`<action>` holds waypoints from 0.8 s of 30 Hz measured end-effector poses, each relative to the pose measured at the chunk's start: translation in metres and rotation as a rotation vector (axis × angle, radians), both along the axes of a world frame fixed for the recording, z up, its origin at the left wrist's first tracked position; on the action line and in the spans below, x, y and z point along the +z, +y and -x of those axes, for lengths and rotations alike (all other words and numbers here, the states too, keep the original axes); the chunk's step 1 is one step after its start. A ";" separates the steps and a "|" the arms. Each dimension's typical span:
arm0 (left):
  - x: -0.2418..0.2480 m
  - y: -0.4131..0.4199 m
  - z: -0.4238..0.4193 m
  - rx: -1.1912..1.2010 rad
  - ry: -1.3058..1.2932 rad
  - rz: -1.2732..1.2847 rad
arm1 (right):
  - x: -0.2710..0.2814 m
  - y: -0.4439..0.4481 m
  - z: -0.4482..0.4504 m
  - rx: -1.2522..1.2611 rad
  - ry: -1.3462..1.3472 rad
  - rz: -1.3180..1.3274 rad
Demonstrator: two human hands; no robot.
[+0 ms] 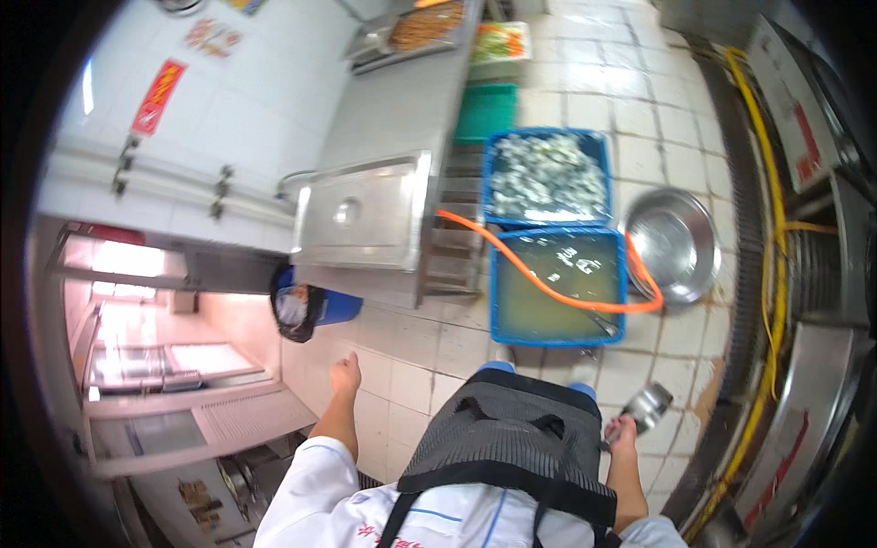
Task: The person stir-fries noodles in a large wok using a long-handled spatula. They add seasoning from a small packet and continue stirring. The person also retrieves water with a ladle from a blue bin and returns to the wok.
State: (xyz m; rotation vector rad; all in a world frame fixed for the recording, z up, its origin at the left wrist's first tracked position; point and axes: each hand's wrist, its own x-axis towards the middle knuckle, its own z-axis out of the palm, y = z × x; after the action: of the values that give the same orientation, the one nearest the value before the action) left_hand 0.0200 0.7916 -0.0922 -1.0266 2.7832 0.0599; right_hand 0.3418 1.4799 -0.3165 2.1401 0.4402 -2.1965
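Observation:
My left hand [346,374] hangs over the tiled floor at the left, with nothing seen in it. At the lower right, my right hand [621,431] is shut on the handle of a metal ladle or dipper [647,407]. Before me stands a blue tub of cloudy yellowish water [548,288], crossed by an orange hose [548,294]. Just beyond it, a second blue tub holds a heap of pale, chopped food in water [548,177]. A round steel basin [671,240] sits on the floor to the right of both tubs.
A steel worktable [390,123] on the left bears a large metal lid [356,216] and a tray of brown food [426,31]. A blue bin [339,308] stands near its end. On the right run a floor drain grate [750,205] and a yellow hose [774,198].

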 end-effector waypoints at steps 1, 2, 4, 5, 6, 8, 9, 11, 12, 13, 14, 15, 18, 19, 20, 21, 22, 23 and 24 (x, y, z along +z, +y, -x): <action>0.012 -0.028 0.022 0.041 0.067 0.077 | -0.003 -0.009 0.003 -0.028 0.024 0.008; 0.022 -0.051 0.046 0.092 0.085 0.123 | -0.005 -0.017 0.006 -0.091 0.027 -0.014; 0.045 -0.098 0.098 0.000 0.280 0.075 | -0.004 -0.033 0.017 -0.070 0.033 -0.056; 0.055 -0.120 0.131 -0.042 0.276 0.121 | -0.003 -0.042 0.025 -0.136 0.036 -0.056; 0.059 -0.138 0.164 -0.024 0.424 0.062 | 0.001 -0.051 0.031 -0.105 0.081 -0.057; 0.066 -0.179 0.235 -0.106 0.524 -0.052 | 0.011 -0.074 0.051 -0.107 0.061 -0.120; 0.065 -0.201 0.280 -0.067 0.466 -0.004 | 0.018 -0.089 0.063 -0.136 0.063 -0.162; 0.046 -0.244 0.363 -0.033 0.522 -0.238 | 0.038 -0.122 0.090 -0.181 0.011 -0.210; 0.033 -0.268 0.406 -0.146 0.472 -0.167 | 0.050 -0.141 0.104 -0.144 0.024 -0.211; 0.014 -0.289 0.443 -0.180 0.494 -0.178 | 0.066 -0.159 0.117 -0.126 -0.032 -0.263; -0.003 -0.313 0.482 -0.151 0.395 -0.261 | 0.080 -0.178 0.134 -0.118 0.011 -0.289; -0.022 -0.331 0.521 -0.026 0.370 -0.357 | 0.094 -0.199 0.151 -0.147 -0.036 -0.367; -0.063 -0.379 0.605 0.003 0.411 -0.381 | 0.139 -0.248 0.205 -0.143 0.032 -0.366; -0.068 -0.392 0.627 -0.014 0.306 -0.398 | 0.153 -0.265 0.224 -0.158 0.067 -0.368; -0.073 -0.400 0.645 -0.001 0.216 -0.308 | 0.167 -0.280 0.242 -0.120 0.056 -0.383; -0.077 -0.408 0.656 -0.059 0.122 -0.151 | 0.181 -0.293 0.261 -0.096 0.084 -0.413; -0.080 -0.410 0.668 -0.128 0.088 -0.157 | 0.195 -0.308 0.277 -0.085 0.154 -0.442; -0.082 -0.413 0.674 -0.193 0.088 -0.242 | 0.208 -0.323 0.294 -0.046 0.112 -0.485; -0.084 -0.413 0.679 -0.181 0.165 -0.441 | 0.221 -0.334 0.312 0.121 0.068 -0.520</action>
State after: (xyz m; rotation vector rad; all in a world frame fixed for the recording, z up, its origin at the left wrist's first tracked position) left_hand -0.6585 0.3788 -0.1762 -0.6849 2.7989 0.7265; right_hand 0.0298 1.1460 -0.0952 2.1750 1.2284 -2.2766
